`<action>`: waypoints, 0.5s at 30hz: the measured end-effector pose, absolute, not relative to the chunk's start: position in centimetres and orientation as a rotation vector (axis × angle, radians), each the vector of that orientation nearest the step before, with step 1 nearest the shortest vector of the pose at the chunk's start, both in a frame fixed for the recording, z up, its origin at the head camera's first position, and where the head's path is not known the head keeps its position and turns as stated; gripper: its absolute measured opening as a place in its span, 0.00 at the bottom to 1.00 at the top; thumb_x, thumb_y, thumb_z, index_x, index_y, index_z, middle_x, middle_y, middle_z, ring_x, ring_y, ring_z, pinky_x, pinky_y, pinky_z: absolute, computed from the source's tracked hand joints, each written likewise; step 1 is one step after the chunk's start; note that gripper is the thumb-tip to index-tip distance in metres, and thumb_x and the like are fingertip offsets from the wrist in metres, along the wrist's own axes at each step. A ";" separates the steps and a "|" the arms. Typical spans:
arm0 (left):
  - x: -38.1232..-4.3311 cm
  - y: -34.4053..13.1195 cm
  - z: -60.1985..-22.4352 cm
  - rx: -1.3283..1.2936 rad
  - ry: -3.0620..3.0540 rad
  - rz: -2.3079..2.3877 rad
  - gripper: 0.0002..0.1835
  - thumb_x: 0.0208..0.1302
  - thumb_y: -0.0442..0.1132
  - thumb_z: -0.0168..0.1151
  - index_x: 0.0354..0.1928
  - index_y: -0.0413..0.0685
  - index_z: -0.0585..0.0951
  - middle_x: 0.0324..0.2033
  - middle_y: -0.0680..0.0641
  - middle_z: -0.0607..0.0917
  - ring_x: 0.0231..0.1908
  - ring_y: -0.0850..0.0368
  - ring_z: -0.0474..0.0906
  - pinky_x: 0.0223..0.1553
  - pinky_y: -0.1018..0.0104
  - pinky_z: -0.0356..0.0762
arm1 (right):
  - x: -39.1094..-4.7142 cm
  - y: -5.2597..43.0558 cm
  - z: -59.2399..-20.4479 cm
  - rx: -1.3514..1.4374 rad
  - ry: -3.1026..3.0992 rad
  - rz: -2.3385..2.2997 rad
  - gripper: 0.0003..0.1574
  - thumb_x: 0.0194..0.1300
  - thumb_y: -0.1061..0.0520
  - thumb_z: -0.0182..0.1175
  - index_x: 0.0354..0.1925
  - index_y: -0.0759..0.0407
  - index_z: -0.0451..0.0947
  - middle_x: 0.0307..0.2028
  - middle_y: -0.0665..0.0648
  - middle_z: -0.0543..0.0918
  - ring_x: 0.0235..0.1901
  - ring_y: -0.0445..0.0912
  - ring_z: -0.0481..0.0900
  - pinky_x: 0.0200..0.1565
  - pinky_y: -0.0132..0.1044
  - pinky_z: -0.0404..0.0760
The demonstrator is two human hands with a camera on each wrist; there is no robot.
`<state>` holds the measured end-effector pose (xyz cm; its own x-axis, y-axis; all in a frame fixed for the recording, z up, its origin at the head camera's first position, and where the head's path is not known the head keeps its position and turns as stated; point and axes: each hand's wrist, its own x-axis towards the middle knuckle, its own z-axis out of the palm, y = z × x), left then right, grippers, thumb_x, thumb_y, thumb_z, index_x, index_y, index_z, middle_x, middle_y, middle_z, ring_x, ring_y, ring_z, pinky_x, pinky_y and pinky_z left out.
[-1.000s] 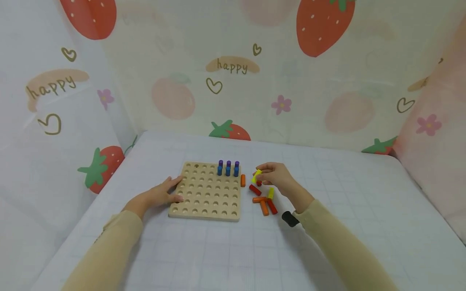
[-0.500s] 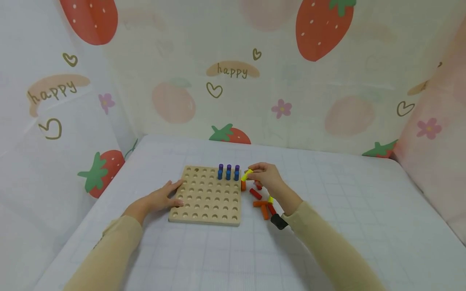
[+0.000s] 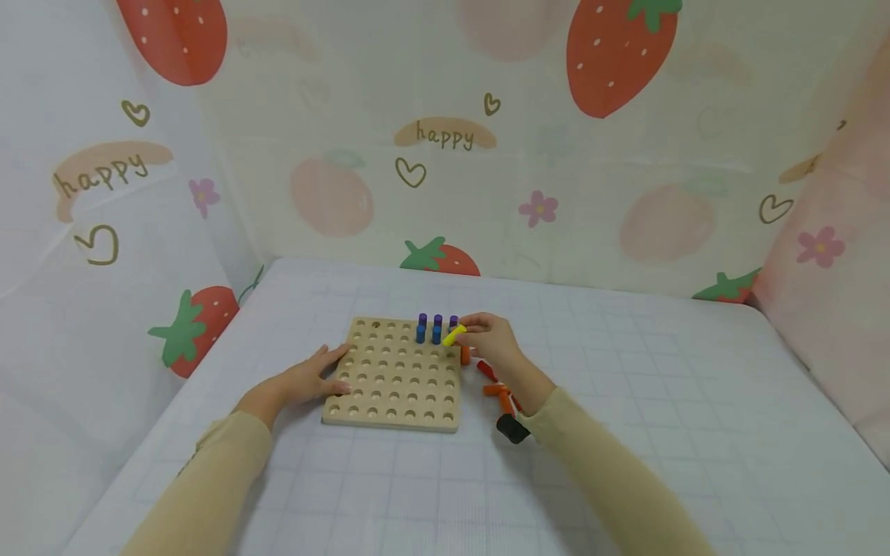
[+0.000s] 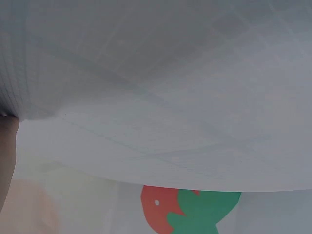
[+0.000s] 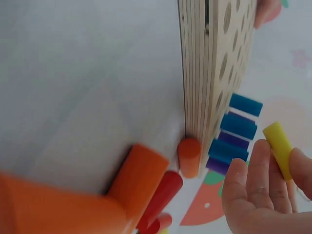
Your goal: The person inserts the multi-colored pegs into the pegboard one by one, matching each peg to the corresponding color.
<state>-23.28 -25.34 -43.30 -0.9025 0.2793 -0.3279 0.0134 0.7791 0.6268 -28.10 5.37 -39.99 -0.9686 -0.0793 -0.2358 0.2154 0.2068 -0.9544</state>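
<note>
My right hand (image 3: 495,345) pinches a yellow peg (image 3: 454,334) between thumb and fingers, tilted over the right side of a wooden pegboard (image 3: 389,425). Below the yellow peg (image 5: 278,146) in the right wrist view, the other fingers extend without gripping anything. Blue pegs (image 3: 420,335) and purple pegs (image 3: 422,319) stand in two rows at the board's far right corner; the yellow peg partly hides the nearest blue one. My left hand (image 3: 302,382) rests on the board's left edge, fingers spread. Only a sliver of that hand (image 4: 7,156) shows in the left wrist view.
An orange peg (image 3: 465,355) lies against the board's right side. Further right, a red peg (image 3: 485,371) and orange pegs (image 3: 495,390) lie loose on the white tablecloth (image 3: 660,401), partly hidden by the right arm. A black object (image 3: 513,429) sits at the right cuff.
My right hand has moved left with the yellow peg, from above the loose pegs to over the board's right side. The left hand stays on the board's edge.
</note>
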 end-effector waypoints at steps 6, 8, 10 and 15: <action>-23.3 -25.4 -43.3 0.221 2.557 0.907 0.51 0.63 0.59 0.61 0.76 0.43 0.46 0.71 0.24 0.38 0.70 0.25 0.35 0.65 0.31 0.39 | -27.9 4.3 -40.2 0.137 2.240 -1.843 0.15 0.64 0.66 0.64 0.49 0.65 0.78 0.44 0.61 0.84 0.39 0.47 0.80 0.48 0.41 0.78; -23.4 -25.5 -43.4 0.209 2.553 0.902 0.52 0.62 0.60 0.61 0.77 0.44 0.46 0.71 0.25 0.38 0.70 0.25 0.35 0.65 0.31 0.39 | -27.8 4.0 -40.4 0.105 2.237 -1.837 0.14 0.64 0.66 0.63 0.49 0.66 0.78 0.43 0.60 0.85 0.40 0.47 0.82 0.46 0.38 0.78; -23.3 -25.5 -43.4 0.204 2.555 0.898 0.52 0.62 0.61 0.61 0.77 0.45 0.46 0.71 0.25 0.38 0.70 0.25 0.35 0.65 0.31 0.39 | -27.9 3.8 -40.5 0.083 2.228 -1.841 0.14 0.64 0.67 0.63 0.49 0.66 0.78 0.43 0.61 0.85 0.41 0.48 0.83 0.43 0.35 0.78; -23.2 -25.5 -43.3 0.234 2.560 0.915 0.51 0.63 0.58 0.62 0.76 0.43 0.47 0.71 0.23 0.39 0.70 0.25 0.36 0.65 0.31 0.39 | -28.0 3.4 -40.9 0.067 2.230 -1.839 0.15 0.63 0.67 0.63 0.49 0.66 0.79 0.41 0.59 0.85 0.37 0.44 0.83 0.34 0.32 0.75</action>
<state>-23.22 -25.47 -43.25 -0.9019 0.2886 -0.3213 0.0196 0.7704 0.6372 -28.03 3.37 -40.87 -0.9678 -0.1226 -0.2199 0.1926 0.2020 -0.9603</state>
